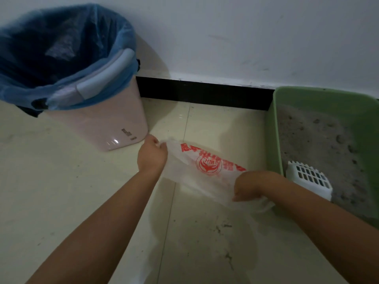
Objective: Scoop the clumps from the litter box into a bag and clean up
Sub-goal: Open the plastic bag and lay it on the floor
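Note:
A thin white plastic bag (207, 167) with red print is stretched above the floor between both hands. My left hand (151, 154) pinches its far end near the bin. My right hand (249, 186) grips the near end, beside the litter box. The green litter box (273, 138) stands at the right against the wall, filled with grey litter (313, 138) that has several dark clumps in it. A white slotted scoop (309, 180) lies in the litter at the box's near left corner.
A pink waste bin (98, 121) lined with a blue bag (51, 48) stands at the left by the wall. The black skirting board (205, 92) runs along the white wall. Bits of scattered litter lie on the cream floor tiles (205, 232).

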### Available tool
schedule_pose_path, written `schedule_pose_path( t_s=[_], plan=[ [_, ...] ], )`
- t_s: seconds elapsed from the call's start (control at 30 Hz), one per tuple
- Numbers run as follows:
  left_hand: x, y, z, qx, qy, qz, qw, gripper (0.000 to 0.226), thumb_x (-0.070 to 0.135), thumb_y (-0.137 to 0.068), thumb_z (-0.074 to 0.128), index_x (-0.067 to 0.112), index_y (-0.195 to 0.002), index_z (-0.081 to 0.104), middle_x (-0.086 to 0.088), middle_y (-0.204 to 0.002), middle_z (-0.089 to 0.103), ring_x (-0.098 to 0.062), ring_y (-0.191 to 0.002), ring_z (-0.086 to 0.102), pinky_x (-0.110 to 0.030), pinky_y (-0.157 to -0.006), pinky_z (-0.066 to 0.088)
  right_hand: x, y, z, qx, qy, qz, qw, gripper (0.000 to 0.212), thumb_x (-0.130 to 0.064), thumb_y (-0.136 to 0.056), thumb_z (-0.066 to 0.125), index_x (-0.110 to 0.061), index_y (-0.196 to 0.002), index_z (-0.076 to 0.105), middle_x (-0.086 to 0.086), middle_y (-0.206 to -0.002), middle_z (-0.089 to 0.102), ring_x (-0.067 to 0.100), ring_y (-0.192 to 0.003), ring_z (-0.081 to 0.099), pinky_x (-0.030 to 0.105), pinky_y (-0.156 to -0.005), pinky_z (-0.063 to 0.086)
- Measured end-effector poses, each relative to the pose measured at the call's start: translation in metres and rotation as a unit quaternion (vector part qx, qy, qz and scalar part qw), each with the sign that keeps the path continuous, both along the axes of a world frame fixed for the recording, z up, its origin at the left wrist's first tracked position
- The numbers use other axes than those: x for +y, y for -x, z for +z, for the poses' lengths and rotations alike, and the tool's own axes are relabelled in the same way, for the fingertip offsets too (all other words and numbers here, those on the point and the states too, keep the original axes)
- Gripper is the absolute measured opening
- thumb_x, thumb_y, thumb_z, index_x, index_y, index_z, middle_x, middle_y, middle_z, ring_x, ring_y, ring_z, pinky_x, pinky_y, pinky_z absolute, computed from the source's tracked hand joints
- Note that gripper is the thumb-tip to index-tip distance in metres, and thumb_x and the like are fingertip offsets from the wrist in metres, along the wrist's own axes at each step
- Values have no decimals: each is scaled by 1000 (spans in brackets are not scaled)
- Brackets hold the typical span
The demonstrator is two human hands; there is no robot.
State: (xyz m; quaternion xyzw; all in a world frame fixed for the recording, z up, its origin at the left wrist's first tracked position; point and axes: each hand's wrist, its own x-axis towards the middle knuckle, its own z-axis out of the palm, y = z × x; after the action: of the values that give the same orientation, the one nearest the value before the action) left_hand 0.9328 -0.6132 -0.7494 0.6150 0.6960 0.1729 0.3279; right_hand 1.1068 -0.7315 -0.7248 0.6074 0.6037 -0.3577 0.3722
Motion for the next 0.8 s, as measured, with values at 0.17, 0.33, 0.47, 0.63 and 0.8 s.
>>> schedule_pose_path(
  t_s=[0.17,0.33,0.47,0.63,0.8],
  plan=[
    [-23,-10,4,-3,-388,-315,866,26,14,-76,54,11,-102,56,-18,-92,66,-24,-93,54,-30,-82,43,9,-1,13,65,-53,-8,996,80,-33,-90,54,-20,-149,1,7,-152,26,24,-137,30,28,-109,28],
    [-45,-21,2,156,-7,-608,778,41,21,-94,48,23,-134,49,1,-137,51,-18,-123,47,-25,-98,37,6,0,19,75,-30,-13,997,69,-21,-95,44,-26,-148,0,9,-149,32,26,-134,35,31,-106,31],
    [-62,-19,1,225,135,-659,705,33,22,-96,47,15,-126,58,-3,-129,58,-22,-117,52,-24,-90,38,-9,4,15,19,-39,65,997,53,-21,-92,48,-29,-142,32,4,-147,38,23,-133,38,34,-105,35],
    [-79,-12,-21,221,282,-637,682,48,31,-99,41,14,-143,34,-5,-151,31,-21,-137,32,-25,-108,24,-22,9,11,-8,-195,139,971,37,-36,-90,52,-24,-126,52,3,-126,57,22,-119,52,33,-93,43],
    [-69,-10,-23,408,225,-472,749,93,49,-83,61,25,-150,2,-13,-157,-4,-41,-142,-6,-63,-111,5,-17,7,15,-18,-112,140,984,64,-50,-81,61,-32,-138,38,-3,-139,46,20,-128,43,35,-99,38]
  ],
)
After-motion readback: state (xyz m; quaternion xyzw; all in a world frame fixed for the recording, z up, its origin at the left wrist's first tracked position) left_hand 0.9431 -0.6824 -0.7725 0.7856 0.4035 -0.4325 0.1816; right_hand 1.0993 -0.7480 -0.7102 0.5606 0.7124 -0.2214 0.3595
